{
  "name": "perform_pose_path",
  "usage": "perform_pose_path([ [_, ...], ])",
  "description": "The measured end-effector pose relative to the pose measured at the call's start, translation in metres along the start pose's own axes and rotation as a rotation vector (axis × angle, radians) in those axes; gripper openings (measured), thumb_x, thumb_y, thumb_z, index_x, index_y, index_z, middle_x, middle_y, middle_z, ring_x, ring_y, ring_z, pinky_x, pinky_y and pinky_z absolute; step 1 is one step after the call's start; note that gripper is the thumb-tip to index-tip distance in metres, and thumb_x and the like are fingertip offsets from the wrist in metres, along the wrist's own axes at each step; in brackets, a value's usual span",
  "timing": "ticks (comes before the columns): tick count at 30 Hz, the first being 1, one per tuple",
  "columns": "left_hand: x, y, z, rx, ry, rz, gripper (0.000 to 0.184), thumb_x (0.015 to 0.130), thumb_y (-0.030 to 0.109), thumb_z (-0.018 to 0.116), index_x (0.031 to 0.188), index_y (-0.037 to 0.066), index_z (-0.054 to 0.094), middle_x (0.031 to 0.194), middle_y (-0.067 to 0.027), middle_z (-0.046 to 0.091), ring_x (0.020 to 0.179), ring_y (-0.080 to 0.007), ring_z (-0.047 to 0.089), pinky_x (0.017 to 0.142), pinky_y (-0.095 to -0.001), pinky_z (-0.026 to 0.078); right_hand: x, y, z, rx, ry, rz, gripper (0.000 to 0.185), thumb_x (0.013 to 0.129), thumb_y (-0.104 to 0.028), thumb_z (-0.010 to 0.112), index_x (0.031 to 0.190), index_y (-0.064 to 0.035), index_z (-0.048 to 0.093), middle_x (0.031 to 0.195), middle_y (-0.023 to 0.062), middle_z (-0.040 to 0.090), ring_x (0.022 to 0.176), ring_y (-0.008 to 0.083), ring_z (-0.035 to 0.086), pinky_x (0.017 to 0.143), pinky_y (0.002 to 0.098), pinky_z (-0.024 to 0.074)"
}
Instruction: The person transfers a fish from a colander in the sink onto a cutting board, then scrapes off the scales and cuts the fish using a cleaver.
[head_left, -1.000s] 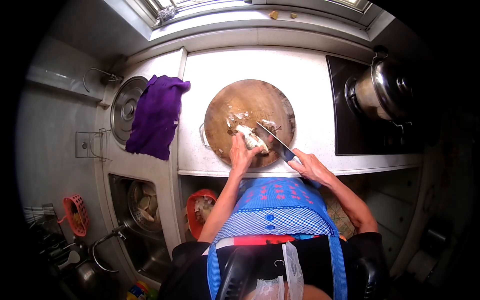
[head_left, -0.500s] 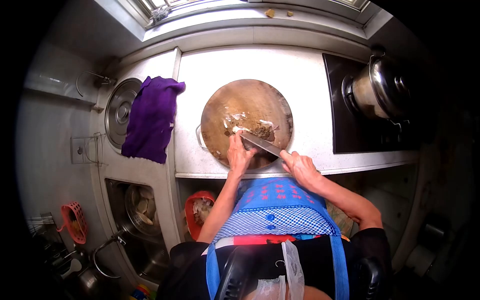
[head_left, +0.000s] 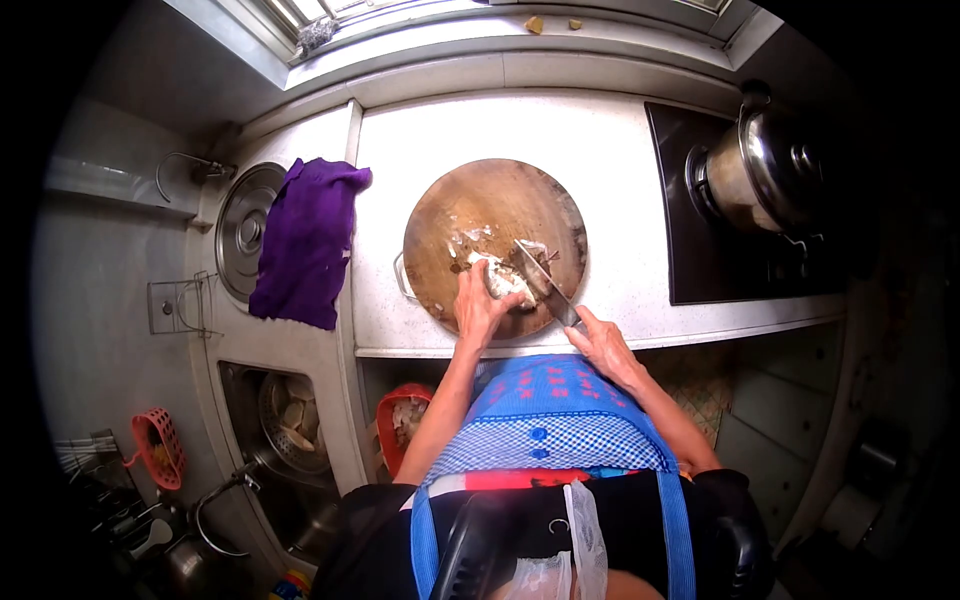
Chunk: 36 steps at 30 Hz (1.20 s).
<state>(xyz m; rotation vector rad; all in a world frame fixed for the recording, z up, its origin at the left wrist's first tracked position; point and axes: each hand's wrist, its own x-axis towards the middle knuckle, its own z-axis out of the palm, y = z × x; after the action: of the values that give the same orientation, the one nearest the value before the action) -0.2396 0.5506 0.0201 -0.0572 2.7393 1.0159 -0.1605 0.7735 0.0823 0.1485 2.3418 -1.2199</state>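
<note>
A round wooden chopping board [head_left: 485,195] lies on the white counter in front of me. On its near half, my left hand [head_left: 479,308] grips a pale, dark-edged piece of food [head_left: 506,280] between thumb and fingers; its exact kind is unclear. My right hand [head_left: 604,345] is wrapped round the handle of a kitchen knife [head_left: 549,288]. The blade points up and to the left, just right of the pale piece. Dark scraps and small whitish bits [head_left: 470,236] are spread on the wood beyond my fingers.
A lidded steel pot [head_left: 765,170] stands on the black cooktop [head_left: 690,270] to the right. At left, a purple cloth [head_left: 308,245] partly covers a round metal lid [head_left: 240,230]. Lower left are a sink [head_left: 240,400] with a colander [head_left: 285,450] of pale pieces, and a red container [head_left: 390,445].
The knife has shifted right, away from my left fingertips, and its blade has turned steeper. More of the pale piece now shows. My right forearm has drawn in; my left hand stays nearly in place.
</note>
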Motion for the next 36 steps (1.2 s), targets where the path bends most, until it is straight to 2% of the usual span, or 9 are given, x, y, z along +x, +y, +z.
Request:
perform_pose_path([
  [8, 0.0, 0.005, -0.005, -0.029, -0.042, -0.04, 0.086, 0.059, 0.044, 0.086, 0.127, 0.005, 0.05, 0.109, -0.0195, 0.056, 0.102, -0.0365, 0.057, 0.087, -0.0443, 0.047, 0.011, 0.009, -0.041, -0.024, -0.062, 0.003, 0.032, 0.091, -0.028, 0.056, 0.11, -0.0023, 0.052, 0.059, 0.0212, 0.053, 0.058, 0.0371, 0.058, 0.059, 0.0443, 0.0449],
  [10, -0.001, 0.004, -0.004, -0.022, -0.046, -0.041, 0.086, 0.059, 0.043, 0.086, 0.127, 0.006, 0.05, 0.108, -0.0196, 0.056, 0.102, -0.0366, 0.057, 0.086, -0.0443, 0.047, 0.012, 0.008, -0.051, -0.016, -0.076, 0.0, 0.029, 0.091, -0.029, 0.056, 0.1, -0.0019, 0.052, 0.057, 0.0157, 0.048, 0.054, 0.0263, 0.049, 0.056, 0.0396, 0.0427],
  [13, 0.001, 0.006, -0.006, -0.002, -0.047, -0.044, 0.085, 0.059, 0.042, 0.086, 0.127, 0.006, 0.05, 0.108, -0.0196, 0.056, 0.101, -0.0368, 0.057, 0.086, -0.0444, 0.047, 0.011, 0.003, -0.05, -0.013, -0.12, 0.047, 0.028, 0.092, -0.028, 0.057, 0.099, -0.0022, 0.051, 0.058, 0.0148, 0.047, 0.053, 0.0243, 0.049, 0.056, 0.0383, 0.0422],
  [14, 0.0, 0.007, -0.006, -0.01, -0.049, -0.039, 0.086, 0.059, 0.042, 0.086, 0.128, 0.006, 0.049, 0.108, -0.0197, 0.056, 0.101, -0.037, 0.057, 0.086, -0.0445, 0.047, 0.009, -0.001, -0.05, -0.013, -0.12, 0.047, 0.028, 0.092, -0.028, 0.057, 0.099, -0.0022, 0.051, 0.058, 0.0148, 0.047, 0.053, 0.0243, 0.049, 0.056, 0.0383, 0.0422],
  [16, -0.001, 0.005, -0.006, -0.014, -0.046, -0.047, 0.086, 0.059, 0.041, 0.086, 0.128, 0.007, 0.049, 0.108, -0.0198, 0.056, 0.101, -0.0371, 0.057, 0.086, -0.0446, 0.047, 0.008, -0.008, -0.05, -0.028, -0.128, -0.058, 0.028, 0.092, -0.027, 0.056, 0.098, -0.0007, 0.049, 0.059, 0.0211, 0.049, 0.058, 0.0393, 0.055, 0.059, 0.0455, 0.0432],
  [17, 0.0, 0.006, -0.006, -0.005, -0.059, -0.053, 0.086, 0.058, 0.041, 0.086, 0.128, 0.007, 0.049, 0.109, -0.0198, 0.056, 0.101, -0.0371, 0.057, 0.086, -0.0446, 0.047, 0.008, -0.009, -0.05, -0.05, -0.138, -0.04, 0.026, 0.092, -0.026, 0.057, 0.098, -0.002, 0.049, 0.061, 0.0216, 0.052, 0.062, 0.041, 0.057, 0.061, 0.0464, 0.0442],
  [20, 0.0, 0.006, -0.007, 0.002, -0.067, -0.06, 0.087, 0.058, 0.041, 0.086, 0.129, 0.007, 0.049, 0.109, -0.0197, 0.055, 0.101, -0.037, 0.058, 0.086, -0.0448, 0.047, 0.012, -0.011, -0.049, -0.118, -0.101, -0.174, 0.026, 0.091, -0.026, 0.057, 0.1, -0.0034, 0.05, 0.065, 0.0224, 0.056, 0.067, 0.0427, 0.059, 0.062, 0.0479, 0.0451],
  [29, -0.002, 0.004, -0.005, -0.03, -0.044, -0.036, 0.087, 0.059, 0.042, 0.086, 0.13, 0.007, 0.048, 0.109, -0.0185, 0.054, 0.102, -0.0368, 0.057, 0.086, -0.0457, 0.048, 0.007, -0.011, -0.041, -0.145, -0.111, -0.063, 0.026, 0.091, -0.024, 0.058, 0.104, -0.0036, 0.05, 0.073, 0.0241, 0.06, 0.071, 0.0436, 0.06, 0.062, 0.0488, 0.0465],
  [36, -0.002, 0.01, -0.012, 0.06, -0.096, -0.026, 0.086, 0.06, 0.044, 0.085, 0.128, 0.005, 0.049, 0.111, -0.0176, 0.052, 0.1, -0.0373, 0.057, 0.085, -0.0455, 0.048, -0.003, -0.003, -0.039, -0.094, -0.108, -0.021, 0.028, 0.091, -0.023, 0.058, 0.11, -0.0032, 0.05, 0.065, 0.0237, 0.057, 0.064, 0.0423, 0.06, 0.059, 0.0465, 0.0451],
])
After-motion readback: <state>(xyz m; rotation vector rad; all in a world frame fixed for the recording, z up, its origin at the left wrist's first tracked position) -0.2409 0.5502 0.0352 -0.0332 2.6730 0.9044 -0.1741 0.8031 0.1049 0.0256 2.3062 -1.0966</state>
